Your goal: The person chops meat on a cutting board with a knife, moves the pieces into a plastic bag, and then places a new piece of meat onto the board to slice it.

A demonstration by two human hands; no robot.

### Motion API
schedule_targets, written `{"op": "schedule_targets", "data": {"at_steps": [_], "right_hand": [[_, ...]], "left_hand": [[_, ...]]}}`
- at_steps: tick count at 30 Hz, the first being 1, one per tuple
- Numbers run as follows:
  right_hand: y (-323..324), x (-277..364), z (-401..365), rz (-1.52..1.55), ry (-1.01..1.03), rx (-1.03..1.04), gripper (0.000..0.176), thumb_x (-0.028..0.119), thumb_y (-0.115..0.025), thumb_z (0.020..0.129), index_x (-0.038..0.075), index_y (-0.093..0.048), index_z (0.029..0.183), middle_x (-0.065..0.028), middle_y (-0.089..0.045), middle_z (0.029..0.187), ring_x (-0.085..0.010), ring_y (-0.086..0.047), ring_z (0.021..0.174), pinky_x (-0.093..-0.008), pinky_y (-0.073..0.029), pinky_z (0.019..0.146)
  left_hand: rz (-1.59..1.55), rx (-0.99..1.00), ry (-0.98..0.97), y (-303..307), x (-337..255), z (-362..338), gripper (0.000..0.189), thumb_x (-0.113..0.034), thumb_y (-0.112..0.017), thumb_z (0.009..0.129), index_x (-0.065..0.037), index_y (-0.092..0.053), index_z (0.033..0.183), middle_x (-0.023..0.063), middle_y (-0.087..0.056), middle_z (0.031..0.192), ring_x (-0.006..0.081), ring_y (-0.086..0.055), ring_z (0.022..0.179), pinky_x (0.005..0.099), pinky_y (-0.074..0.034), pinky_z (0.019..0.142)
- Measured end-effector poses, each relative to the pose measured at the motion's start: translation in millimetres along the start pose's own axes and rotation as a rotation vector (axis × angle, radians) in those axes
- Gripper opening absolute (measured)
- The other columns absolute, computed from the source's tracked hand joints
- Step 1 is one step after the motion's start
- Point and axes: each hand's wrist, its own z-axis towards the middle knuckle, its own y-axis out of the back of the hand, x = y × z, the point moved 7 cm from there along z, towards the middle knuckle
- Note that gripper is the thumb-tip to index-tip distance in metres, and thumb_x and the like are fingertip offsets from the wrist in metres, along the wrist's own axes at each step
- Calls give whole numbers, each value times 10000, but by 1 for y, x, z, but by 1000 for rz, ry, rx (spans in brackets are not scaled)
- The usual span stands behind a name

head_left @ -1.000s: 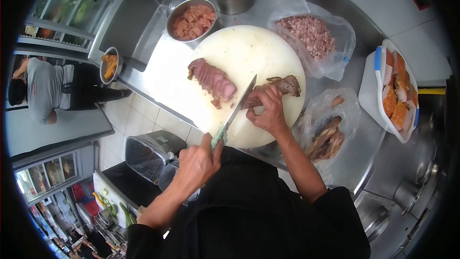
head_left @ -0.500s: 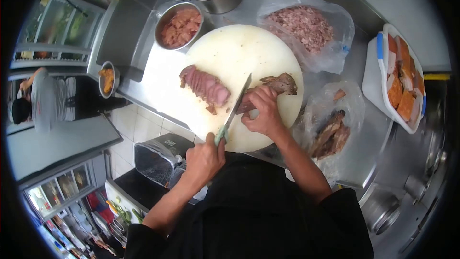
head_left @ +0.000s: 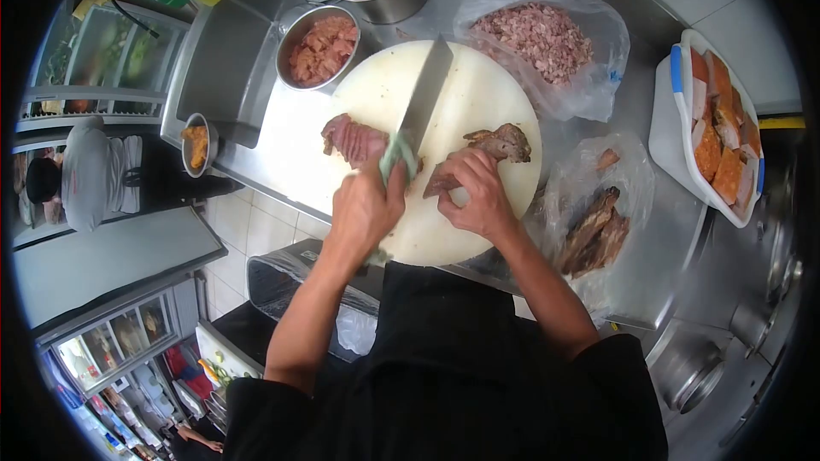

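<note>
- Black clothing [head_left: 444, 358] covers the person's torso at the bottom of the view, with both bare forearms reaching over the steel counter [head_left: 653, 265].
- The left hand [head_left: 366, 205] is closed around the pale green grip of a broad-bladed knife [head_left: 427, 90]; the blade points away from the body across the round white cutting board [head_left: 491, 85]. Whether its edge touches the board cannot be told.
- The right hand [head_left: 478, 192] is gripping, its curled fingers and thumb on a small piece of cooked meat [head_left: 437, 183] on the board.
- Sliced pink meat [head_left: 348, 138] lies left of the knife, partly behind the grip; a browned meat chunk [head_left: 506, 143] sits just beyond the right hand.
- Slicing cooked meat seems the step in hand. Any further cut would call for a steady hold on the piece and fingertips tucked clear of the edge.
- To the right, a clear bag [head_left: 636, 175] holds dark cooked meat; farther off, a plastic bag [head_left: 611, 101] holds chopped meat, and a white tub [head_left: 670, 154] holds browned slabs.
- Beyond the board stand a steel bowl [head_left: 283, 55] of cut meat and a deeper steel pot [head_left: 404, 7].
</note>
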Motion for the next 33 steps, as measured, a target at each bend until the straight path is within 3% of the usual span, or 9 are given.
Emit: {"op": "schedule_targets", "data": {"at_steps": [5,10,14,18,21,23,27,28,33], "right_hand": [[-1,0,0,-15,24,-28,308,49,-703,657,82,-632,955,-92,-625,1043,-307,-576,1052,-455,-450,957],[1,3,3,-29,30,-48,326,18,-725,621,68,-658,936,-106,-649,989,-313,-605,987,-429,-473,932],[0,0,2,-13,7,-57,301,11,-712,616,70,-648,904,-97,-651,967,-309,-604,974,-424,-474,914],[-3,1,4,1,15,-57,277,8,-704,605,80,-625,860,-91,-651,945,-307,-600,953,-421,-469,888],[-2,1,5,-7,21,-48,275,5,-702,602,83,-620,853,-90,-649,938,-308,-599,948,-422,-464,885],[-1,1,7,-7,17,-61,277,4,-702,602,82,-621,855,-89,-647,934,-308,-599,949,-424,-462,887],[-3,-3,-1,8,2,-44,302,39,-706,625,63,-610,910,-90,-632,980,-306,-581,1015,-438,-445,912],[-4,-4,-1,16,-5,-34,312,38,-706,627,64,-612,923,-88,-633,990,-307,-579,1026,-440,-445,928],[-1,0,-3,-80,3,-30,316,57,-718,636,80,-632,940,-67,-643,1038,-284,-576,1062,-451,-438,950]], "left_hand": [[29,99,25,-2,-10,-43,238,-249,-613,964,-12,-610,987,285,-616,612,500,-634,606,566,-513,571],[196,110,-46,1,-8,-68,269,-256,-624,960,-13,-556,865,268,-593,561,467,-618,517,548,-498,502],[257,188,24,7,7,-101,233,-241,-638,945,-18,-577,914,266,-589,549,459,-630,517,551,-503,495],[248,117,1,-30,4,-51,247,-250,-630,951,-8,-580,937,265,-599,560,469,-635,536,559,-513,515],[138,-51,-167,-35,-8,-32,272,-267,-615,960,2,-575,949,273,-610,580,480,-637,553,566,-516,529],[175,116,20,-31,5,-53,274,-263,-615,958,8,-571,949,273,-610,580,490,-634,553,559,-526,538],[230,194,59,-32,19,-78,269,-265,-620,953,0,-576,941,293,-604,579,497,-637,562,563,-535,559],[198,191,109,-38,18,-61,290,-267,-615,956,10,-608,1043,324,-619,653,518,-636,630,603,-514,608],[59,8,-81,-48,-8,31,299,-284,-601,967,14,-626,951,308,-640,722,509,-643,736,571,-510,664]]}}
